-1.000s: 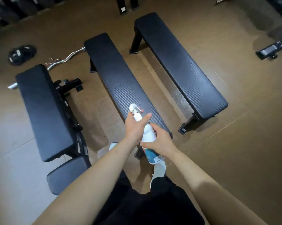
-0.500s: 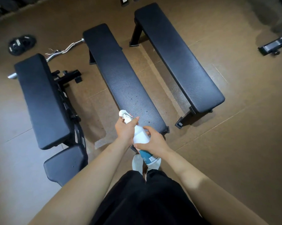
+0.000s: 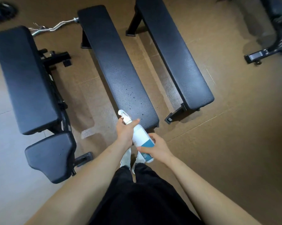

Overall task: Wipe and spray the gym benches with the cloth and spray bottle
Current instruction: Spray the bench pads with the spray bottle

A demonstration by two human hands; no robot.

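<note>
- The spray bottle (image 3: 140, 135) sits at centre frame, tilted, with its white nozzle toward the upper left, over the near end of the middle bench (image 3: 114, 62).
- The left hand (image 3: 125, 132) is wrapped round the bottle's neck just under the trigger head.
- The right hand (image 3: 156, 148) clasps the lower body at the teal label, fingers curled round it.
- Droplets (image 3: 133, 98) speckle the near third of the middle bench, reaching close to its right edge.
- The right bench (image 3: 174, 51) runs parallel to it, with a strip of brown floor (image 3: 234, 143) between the two. Its near foot juts toward lower centre.
- The left bench (image 3: 23, 78) lies well apart across a wider strip of floor. Its separate seat pad (image 3: 51, 156) is at lower left, near the left forearm.
- A curl bar (image 3: 56, 26) lies on the floor at upper left, its end touching or just beside the middle bench's far edge.
- A machine base (image 3: 263, 54) occupies the upper right corner.
- Broad open floor spreads across the right and lower right.
- White shoes (image 3: 126, 157) stand just short of the middle bench's near edge.
</note>
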